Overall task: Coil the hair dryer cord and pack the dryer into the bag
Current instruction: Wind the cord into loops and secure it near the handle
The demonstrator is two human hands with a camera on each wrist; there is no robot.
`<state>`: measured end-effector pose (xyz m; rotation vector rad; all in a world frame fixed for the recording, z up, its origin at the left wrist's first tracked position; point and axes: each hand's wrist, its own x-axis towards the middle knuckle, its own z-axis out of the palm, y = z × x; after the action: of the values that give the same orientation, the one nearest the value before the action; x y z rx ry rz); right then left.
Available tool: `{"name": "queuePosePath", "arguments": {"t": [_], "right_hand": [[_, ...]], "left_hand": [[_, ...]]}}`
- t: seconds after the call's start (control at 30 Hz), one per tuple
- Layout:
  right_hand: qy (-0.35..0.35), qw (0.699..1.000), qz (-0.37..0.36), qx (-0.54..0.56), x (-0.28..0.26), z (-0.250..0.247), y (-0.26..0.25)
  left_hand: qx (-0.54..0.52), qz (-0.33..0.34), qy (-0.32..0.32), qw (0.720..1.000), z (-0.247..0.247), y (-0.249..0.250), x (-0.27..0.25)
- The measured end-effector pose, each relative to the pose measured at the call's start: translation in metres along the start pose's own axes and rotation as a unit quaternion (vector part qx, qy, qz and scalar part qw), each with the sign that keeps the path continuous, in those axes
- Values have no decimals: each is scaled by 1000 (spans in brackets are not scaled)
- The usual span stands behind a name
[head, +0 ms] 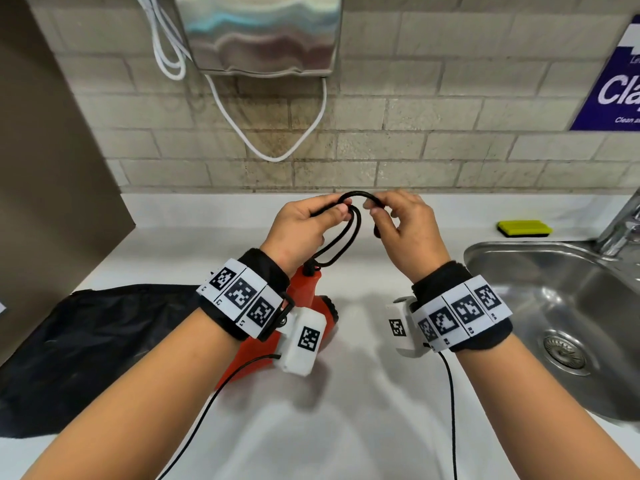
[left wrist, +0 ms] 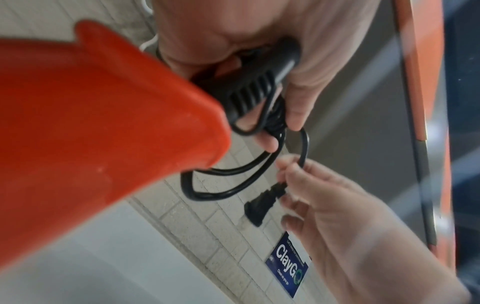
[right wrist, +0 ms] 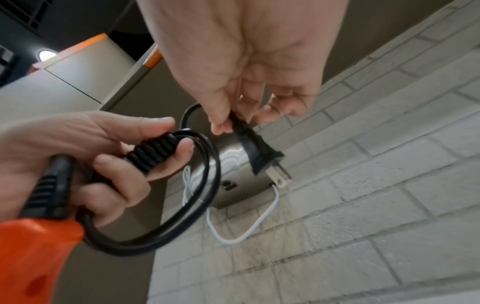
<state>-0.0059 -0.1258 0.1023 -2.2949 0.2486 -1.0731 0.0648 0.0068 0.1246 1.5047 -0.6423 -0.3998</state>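
Curled round the gathered loops of the black rubber cord [right wrist: 166, 207], the left hand [head: 304, 230] holds them above the orange plastic hair dryer [head: 304, 306], while the right hand [head: 403, 226] pinches the cord just behind the black two-pronged plug [right wrist: 259, 156]. If that pinch slackens, the springy loops would likely unwind. One dryer, one cord in about two loops, one plug, one black fabric bag [head: 97, 344] left of the dryer, one steel sink [head: 540, 289] to its right.

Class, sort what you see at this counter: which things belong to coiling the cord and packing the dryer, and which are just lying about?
Belongs to the job:
- hair dryer
- black cord, held by left hand
- plug, pinched by right hand
- black bag

Just lying about:
- sponge
- sink
- faucet
- white cable
- blue sign
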Motion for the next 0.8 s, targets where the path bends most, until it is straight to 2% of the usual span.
{"name": "queuePosePath", "arguments": {"t": [0.13,0.27,0.4,0.5,0.6,0.7,0.8], "right_hand": [[-36,996,70,47,0,-6,5],[-44,986,58,147,1,-13,-8],[-81,957,61,272,-4,-6,-21],[-54,969,56,233,-11,8,-20],[-9,988,39,150,-15,17,-17],[37,994,21,105,-14,19,-14],[14,993,2,121,-11,19,-10]], "left_hand": [[-18,-5,20,1000,-3,1,2],[-14,-2,31,999,-3,0,2],[-16,-5,44,999,-1,0,0],[-23,-23,35,999,-2,-1,-2],[-32,-20,-11,999,-4,-2,-5],[-44,-24,-47,998,-7,-2,-6],[-62,-44,-78,994,-11,-1,-7]]}}
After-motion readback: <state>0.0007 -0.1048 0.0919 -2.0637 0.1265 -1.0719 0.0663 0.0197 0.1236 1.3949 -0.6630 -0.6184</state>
